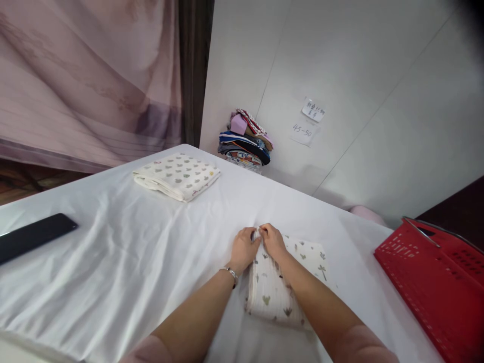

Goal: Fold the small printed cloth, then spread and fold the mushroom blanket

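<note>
A folded white muslin cloth (272, 295) printed with green and brown plants lies flat on the white-covered table. At its far left corner my left hand (245, 248) pinches the edge, a bracelet on its wrist. Right beside it, my right hand (273, 241) has its fingers closed on the same corner, and its forearm crosses over the cloth. The fingertips of both hands nearly meet. Farther back on the table lies another folded white cloth (177, 175) with rows of small grey-green prints.
A black phone-like slab (38, 234) lies at the left. On the right stands a red perforated plastic basket (434, 282). Behind the table's far edge rises a stack of folded fabrics (245, 138) against the white wall. A pink curtain (91, 75) hangs at the left.
</note>
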`<state>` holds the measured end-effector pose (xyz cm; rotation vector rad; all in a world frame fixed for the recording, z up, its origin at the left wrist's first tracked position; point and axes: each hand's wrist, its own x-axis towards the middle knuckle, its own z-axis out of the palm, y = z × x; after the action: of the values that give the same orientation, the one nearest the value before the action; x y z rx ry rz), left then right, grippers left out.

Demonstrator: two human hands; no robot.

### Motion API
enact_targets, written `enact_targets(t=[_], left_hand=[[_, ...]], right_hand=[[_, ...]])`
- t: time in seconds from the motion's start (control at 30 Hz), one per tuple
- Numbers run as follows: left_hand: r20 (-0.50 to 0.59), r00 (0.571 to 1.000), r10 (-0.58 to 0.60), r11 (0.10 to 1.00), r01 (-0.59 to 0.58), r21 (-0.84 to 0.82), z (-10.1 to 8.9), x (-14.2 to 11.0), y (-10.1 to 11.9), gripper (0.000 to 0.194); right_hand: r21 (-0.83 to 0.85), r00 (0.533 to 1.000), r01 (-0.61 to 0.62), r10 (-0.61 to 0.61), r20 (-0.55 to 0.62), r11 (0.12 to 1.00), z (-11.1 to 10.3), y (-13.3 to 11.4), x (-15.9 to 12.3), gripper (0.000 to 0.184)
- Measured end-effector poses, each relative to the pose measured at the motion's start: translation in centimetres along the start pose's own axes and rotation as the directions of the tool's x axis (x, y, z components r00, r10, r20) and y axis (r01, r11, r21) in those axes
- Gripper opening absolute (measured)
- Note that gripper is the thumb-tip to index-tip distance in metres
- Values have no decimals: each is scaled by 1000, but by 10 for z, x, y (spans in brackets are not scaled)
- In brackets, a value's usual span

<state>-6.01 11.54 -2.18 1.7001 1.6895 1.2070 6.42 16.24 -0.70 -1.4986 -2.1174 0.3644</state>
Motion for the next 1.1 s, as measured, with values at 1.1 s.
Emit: enact_targets(t=[1.1], left_hand=[[13,951,308,950,-307,-53,-2,3,2,33]], right_hand=[[-66,945,264,-245,218,962,-10,-13,-34,51]])
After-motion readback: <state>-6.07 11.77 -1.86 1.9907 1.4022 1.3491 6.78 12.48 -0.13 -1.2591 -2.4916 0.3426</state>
